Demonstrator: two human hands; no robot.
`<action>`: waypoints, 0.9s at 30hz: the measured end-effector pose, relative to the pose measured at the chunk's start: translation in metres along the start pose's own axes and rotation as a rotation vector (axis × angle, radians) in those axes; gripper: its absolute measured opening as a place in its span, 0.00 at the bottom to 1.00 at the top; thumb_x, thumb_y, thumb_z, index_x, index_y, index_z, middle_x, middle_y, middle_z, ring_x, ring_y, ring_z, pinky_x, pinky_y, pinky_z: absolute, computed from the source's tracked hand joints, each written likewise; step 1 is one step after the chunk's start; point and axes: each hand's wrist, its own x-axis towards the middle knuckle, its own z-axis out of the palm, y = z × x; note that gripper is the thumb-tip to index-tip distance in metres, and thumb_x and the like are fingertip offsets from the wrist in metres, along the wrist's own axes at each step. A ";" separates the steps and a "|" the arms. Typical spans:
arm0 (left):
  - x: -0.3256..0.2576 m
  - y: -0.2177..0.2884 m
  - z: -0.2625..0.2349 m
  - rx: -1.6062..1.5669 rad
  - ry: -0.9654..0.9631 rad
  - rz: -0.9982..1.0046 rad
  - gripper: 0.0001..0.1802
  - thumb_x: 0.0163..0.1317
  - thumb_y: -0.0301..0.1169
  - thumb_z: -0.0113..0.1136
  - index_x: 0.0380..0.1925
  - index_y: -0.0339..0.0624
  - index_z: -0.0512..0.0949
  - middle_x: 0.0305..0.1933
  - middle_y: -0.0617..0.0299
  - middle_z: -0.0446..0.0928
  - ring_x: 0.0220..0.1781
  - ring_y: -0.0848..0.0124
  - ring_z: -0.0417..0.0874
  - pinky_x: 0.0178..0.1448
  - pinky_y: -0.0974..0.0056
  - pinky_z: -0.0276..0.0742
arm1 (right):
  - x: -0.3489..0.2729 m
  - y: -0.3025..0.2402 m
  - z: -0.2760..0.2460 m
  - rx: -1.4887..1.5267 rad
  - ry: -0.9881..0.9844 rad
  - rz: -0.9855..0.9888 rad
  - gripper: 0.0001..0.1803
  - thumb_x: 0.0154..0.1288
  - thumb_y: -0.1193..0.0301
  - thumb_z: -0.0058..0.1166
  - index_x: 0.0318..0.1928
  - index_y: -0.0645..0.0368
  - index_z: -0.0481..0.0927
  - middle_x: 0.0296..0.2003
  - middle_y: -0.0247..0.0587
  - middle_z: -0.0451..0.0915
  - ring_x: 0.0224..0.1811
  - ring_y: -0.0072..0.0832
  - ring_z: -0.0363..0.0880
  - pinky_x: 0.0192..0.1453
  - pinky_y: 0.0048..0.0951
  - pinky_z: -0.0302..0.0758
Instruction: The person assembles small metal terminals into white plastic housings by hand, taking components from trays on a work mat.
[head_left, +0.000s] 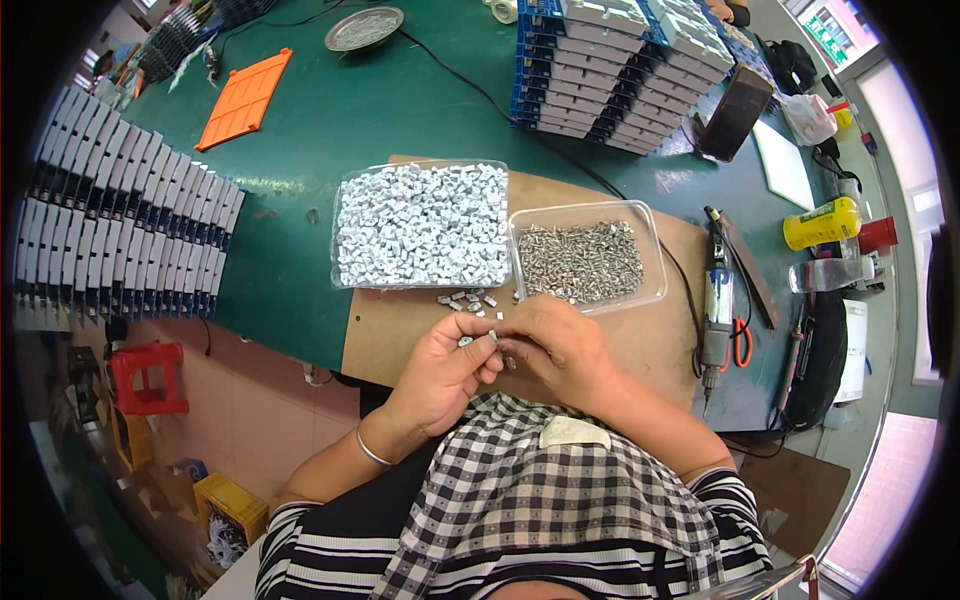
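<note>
Far left, stacked pale-and-blue modules (125,215), ridged and rectangular, on a smooth green worktop (275,270). Next, a clear plastic tub (334,265) heaped with hard-looking white blocks (425,225); a few strays just below, on the flat brown board (385,335). Below the tub, the left hand (432,375), fingers curled around a small white piece (465,341), near the thumb: likely light, stiff and easily dropped, best pinched by opposite sides. Just beside, the right hand (560,345), fingers bunched at the left thumb tip; impossible to tell whether gripping anything. Above, in a shallower clear tub (657,275), glinting metal screws (580,258), slim and hard, probably awkward to single out, best taken by the head. Farther right, a slim cylindrical powered screwdriver (717,300); beside it, glossy orange scissor handles (742,343).
</note>
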 end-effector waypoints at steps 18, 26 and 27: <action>-0.005 -0.003 0.000 0.074 -0.055 0.097 0.07 0.63 0.24 0.48 0.41 0.37 0.69 0.33 0.60 0.73 0.32 0.78 0.74 0.36 0.75 0.71 | -0.006 -0.003 0.001 0.111 0.017 0.156 0.09 0.48 0.78 0.58 0.32 0.59 0.76 0.28 0.41 0.74 0.31 0.37 0.74 0.34 0.31 0.71; -0.007 -0.003 0.000 0.154 -0.081 0.125 0.08 0.62 0.23 0.50 0.41 0.37 0.72 0.34 0.60 0.74 0.31 0.78 0.75 0.34 0.75 0.72 | -0.010 0.004 0.005 -0.064 0.057 -0.096 0.10 0.45 0.76 0.58 0.31 0.59 0.74 0.25 0.39 0.71 0.28 0.35 0.72 0.32 0.33 0.68; -0.007 -0.003 0.001 0.165 -0.087 0.149 0.08 0.62 0.23 0.50 0.41 0.37 0.73 0.34 0.60 0.75 0.31 0.78 0.75 0.34 0.75 0.72 | -0.009 0.003 0.005 -0.156 0.069 -0.156 0.09 0.44 0.75 0.57 0.30 0.58 0.73 0.25 0.38 0.71 0.27 0.33 0.72 0.31 0.32 0.67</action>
